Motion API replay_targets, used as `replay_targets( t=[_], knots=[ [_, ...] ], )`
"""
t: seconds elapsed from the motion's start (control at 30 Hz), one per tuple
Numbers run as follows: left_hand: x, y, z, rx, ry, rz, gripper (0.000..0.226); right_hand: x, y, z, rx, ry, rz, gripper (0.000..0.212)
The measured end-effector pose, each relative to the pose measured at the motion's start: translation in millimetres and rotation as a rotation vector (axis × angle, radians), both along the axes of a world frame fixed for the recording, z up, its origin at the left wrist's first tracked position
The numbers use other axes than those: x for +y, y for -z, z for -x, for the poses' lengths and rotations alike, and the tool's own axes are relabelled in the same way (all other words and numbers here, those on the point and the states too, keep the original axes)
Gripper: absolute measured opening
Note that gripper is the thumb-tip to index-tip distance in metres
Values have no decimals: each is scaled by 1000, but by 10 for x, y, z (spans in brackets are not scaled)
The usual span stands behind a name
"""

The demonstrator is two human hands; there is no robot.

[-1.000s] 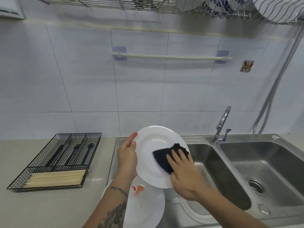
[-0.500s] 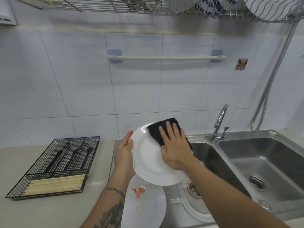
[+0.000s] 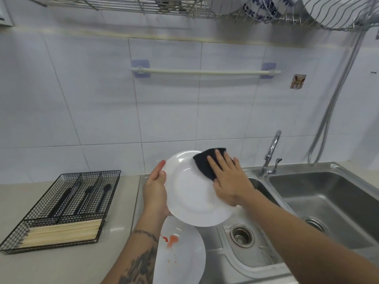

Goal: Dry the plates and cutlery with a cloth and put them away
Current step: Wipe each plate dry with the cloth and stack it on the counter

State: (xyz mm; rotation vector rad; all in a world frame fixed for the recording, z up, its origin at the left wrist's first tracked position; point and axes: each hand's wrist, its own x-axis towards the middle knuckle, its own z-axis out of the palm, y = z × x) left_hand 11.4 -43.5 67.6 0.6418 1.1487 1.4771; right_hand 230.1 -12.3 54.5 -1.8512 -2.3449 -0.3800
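A white plate (image 3: pixel 190 199) is held tilted above the left sink basin. My left hand (image 3: pixel 154 191) grips its left rim, thumb on the front face. My right hand (image 3: pixel 227 181) presses a black cloth (image 3: pixel 205 163) with flat, spread fingers against the plate's upper right part. A second white plate (image 3: pixel 180 257) with red sauce stains lies below, at the sink's left edge. Black-handled cutlery (image 3: pixel 86 196) and wooden chopsticks (image 3: pixel 61 234) lie in a black wire tray (image 3: pixel 67 175) on the counter at left.
A double steel sink (image 3: pixel 336 203) fills the right side, with a tap (image 3: pixel 270 154) behind the divider and a hose (image 3: pixel 332 103) on the wall. A wire dish rack (image 3: pixel 266 11) with plates hangs overhead. A towel rail (image 3: pixel 205 71) is on the tiles.
My right hand has slid the cloth from the plate's middle up to its upper right part. The plate has tilted a little; my left hand keeps its grip on the rim.
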Motion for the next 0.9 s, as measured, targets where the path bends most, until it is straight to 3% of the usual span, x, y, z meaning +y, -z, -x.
replay_targets(
  t=[0.17, 0.4, 0.6, 0.8, 0.9],
  knots=[
    [25, -14, 47, -45, -51, -18, 35, -408, 131, 42, 113, -62, 112, 67],
    [78, 39, -149, 67, -18, -68, 40, -669, 197, 655, 318, -175, 260, 63],
    [35, 18, -64, 30, -28, -36, 35, -542, 166, 432, 221, 13, 177, 64],
    [-25, 94, -5, 50, 15, -54, 36, -808, 197, 682, 247, -128, 268, 62],
    [-22, 74, -25, 90, 35, -64, 37, -601, 150, 713, 228, -91, 199, 66]
  ],
)
